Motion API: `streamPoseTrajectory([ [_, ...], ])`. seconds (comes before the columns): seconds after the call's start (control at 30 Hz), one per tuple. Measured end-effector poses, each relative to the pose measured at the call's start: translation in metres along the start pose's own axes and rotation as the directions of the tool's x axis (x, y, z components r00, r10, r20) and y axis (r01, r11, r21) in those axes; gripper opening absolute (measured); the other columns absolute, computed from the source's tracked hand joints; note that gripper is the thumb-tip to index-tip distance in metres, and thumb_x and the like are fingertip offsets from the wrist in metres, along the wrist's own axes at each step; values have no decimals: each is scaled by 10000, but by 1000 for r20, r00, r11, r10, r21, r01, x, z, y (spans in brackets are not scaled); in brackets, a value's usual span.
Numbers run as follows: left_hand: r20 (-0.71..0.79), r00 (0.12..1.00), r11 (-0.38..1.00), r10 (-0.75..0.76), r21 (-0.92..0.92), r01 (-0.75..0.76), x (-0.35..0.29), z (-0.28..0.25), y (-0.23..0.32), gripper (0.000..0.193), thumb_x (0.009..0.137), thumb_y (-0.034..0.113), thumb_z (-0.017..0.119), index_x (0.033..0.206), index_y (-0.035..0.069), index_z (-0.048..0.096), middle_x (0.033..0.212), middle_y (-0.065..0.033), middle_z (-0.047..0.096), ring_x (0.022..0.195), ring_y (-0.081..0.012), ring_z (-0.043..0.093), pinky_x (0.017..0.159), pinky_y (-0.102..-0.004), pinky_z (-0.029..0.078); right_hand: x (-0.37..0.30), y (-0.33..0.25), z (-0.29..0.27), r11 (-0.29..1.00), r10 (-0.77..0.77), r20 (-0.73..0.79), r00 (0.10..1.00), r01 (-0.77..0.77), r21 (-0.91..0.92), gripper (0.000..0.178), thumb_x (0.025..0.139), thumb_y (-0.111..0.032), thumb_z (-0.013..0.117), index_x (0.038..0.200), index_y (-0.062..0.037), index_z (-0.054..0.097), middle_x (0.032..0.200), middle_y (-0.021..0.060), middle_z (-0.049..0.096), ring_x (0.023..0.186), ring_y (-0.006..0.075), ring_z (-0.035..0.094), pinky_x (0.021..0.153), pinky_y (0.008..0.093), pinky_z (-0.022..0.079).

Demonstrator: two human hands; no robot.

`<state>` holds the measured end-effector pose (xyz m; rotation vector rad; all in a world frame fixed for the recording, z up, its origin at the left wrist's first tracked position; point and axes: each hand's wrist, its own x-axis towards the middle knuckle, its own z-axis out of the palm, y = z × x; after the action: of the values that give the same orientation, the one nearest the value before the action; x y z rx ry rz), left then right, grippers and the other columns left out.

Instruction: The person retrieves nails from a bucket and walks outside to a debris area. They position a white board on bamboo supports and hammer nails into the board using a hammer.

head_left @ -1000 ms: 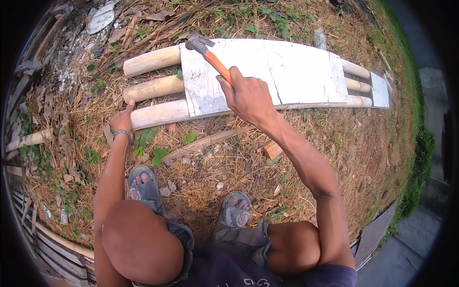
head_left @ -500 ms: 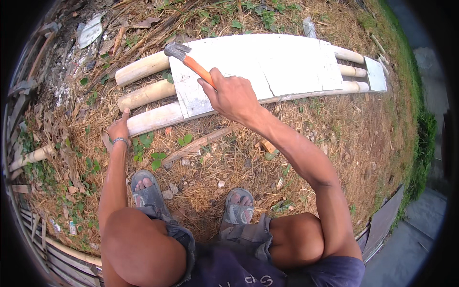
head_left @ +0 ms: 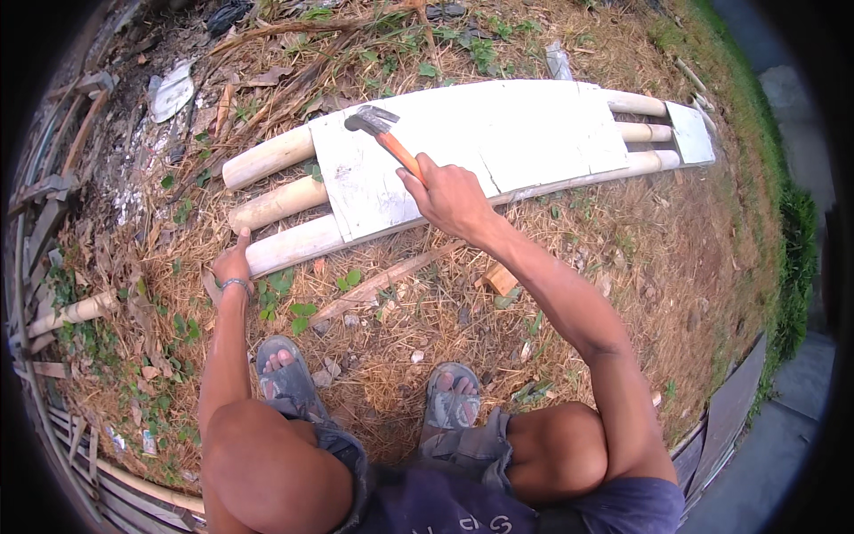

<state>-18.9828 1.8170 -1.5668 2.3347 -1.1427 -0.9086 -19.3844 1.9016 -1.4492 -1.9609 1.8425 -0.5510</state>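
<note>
My right hand [head_left: 454, 203] grips the orange handle of a claw hammer [head_left: 398, 149]. The hammer's dark metal head hangs over the left part of a white board [head_left: 498, 129]. That board lies across three pale bamboo poles, which stick out past both its ends. At the near left, my left hand [head_left: 234, 265] is closed round the cut end of the nearest bamboo pole [head_left: 298, 244]; part of its fingers is hidden. The middle pole [head_left: 277, 201] and the far pole [head_left: 267, 158] end just beyond that hand. A smaller white piece [head_left: 692, 135] spans the poles at the far right.
Dry grass and straw cover the ground. A thin wooden strip [head_left: 387, 280] and a small wood block [head_left: 500, 279] lie near my feet. Wooden slats [head_left: 116, 476] run along the left rim. Branches [head_left: 311, 28] and debris lie beyond the board.
The hammer and my right hand have shifted right, so the head now hangs over the board rather than by its left edge. My left hand stays at the pole end. The view has tilted slightly.
</note>
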Motion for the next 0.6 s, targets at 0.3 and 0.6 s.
streamPoseTrajectory([
  [0.3, 140, 986, 954, 85, -296, -40, 7, 12, -7, 633, 789, 540, 763, 910, -76, 682, 920, -167, 676, 821, -229, 621, 802, -369, 503, -9, 18, 16, 972, -51, 255, 966, 107, -211, 332, 958, -329, 511, 950, -2, 571, 641, 166, 643, 599, 341, 660, 592, 466, 531],
  [0.6, -33, 971, 972, 236, -9, -236, 6, 8, -5, 529, 790, 490, 780, 772, -27, 666, 788, -136, 681, 703, -209, 617, 694, -361, 500, -110, 83, -48, 966, -52, 295, 954, 122, -226, 403, 962, -425, 505, 951, -26, 558, 596, 154, 598, 597, 393, 617, 614, 497, 496],
])
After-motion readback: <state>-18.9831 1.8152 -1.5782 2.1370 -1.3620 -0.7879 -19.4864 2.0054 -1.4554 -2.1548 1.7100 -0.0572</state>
